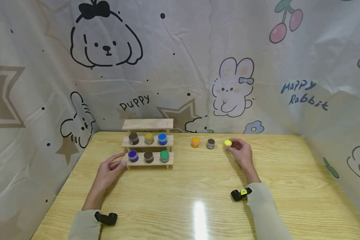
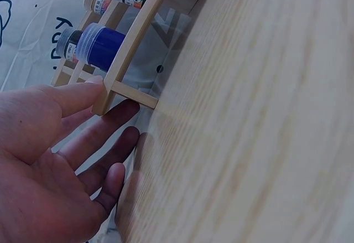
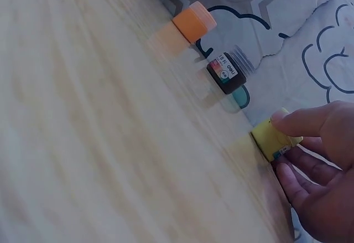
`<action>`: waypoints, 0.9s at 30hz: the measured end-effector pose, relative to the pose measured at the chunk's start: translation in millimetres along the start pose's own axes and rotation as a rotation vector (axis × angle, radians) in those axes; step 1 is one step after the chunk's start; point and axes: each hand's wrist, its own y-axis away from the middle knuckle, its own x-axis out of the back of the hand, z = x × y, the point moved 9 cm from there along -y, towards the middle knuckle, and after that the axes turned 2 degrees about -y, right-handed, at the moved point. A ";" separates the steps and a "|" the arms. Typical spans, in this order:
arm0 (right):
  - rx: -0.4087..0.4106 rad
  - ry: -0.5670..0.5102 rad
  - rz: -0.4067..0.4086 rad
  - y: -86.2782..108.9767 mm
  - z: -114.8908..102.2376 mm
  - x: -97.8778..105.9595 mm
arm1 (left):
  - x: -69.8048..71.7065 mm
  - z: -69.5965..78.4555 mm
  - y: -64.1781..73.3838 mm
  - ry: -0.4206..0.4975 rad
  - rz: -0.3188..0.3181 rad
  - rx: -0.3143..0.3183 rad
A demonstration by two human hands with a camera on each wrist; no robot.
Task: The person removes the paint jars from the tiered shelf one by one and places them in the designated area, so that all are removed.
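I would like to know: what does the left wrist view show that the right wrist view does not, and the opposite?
Only left wrist: the left hand, touching the wooden rack's end, and the purple jar.
Only right wrist: the right hand gripping the yellow jar, plus the orange jar.
Both: the wood-grain table and patterned cloth.

From the head view, our left forearm (image 1: 93, 198) slants toward one o'clock, the left hand (image 1: 108, 170) pinching between thumb (image 2: 77, 96) and forefinger (image 1: 117, 155), its other fingers (image 2: 100, 136) loosely spread. Our right forearm (image 1: 252, 174) leans toward eleven o'clock, and the right hand (image 1: 242, 152) pinches with thumb and bent fingers.
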 end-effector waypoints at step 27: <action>0.178 -0.132 -0.054 22.6 -76.9 -2.5 | -0.1 -0.4 0.1 -0.003 0.002 -0.007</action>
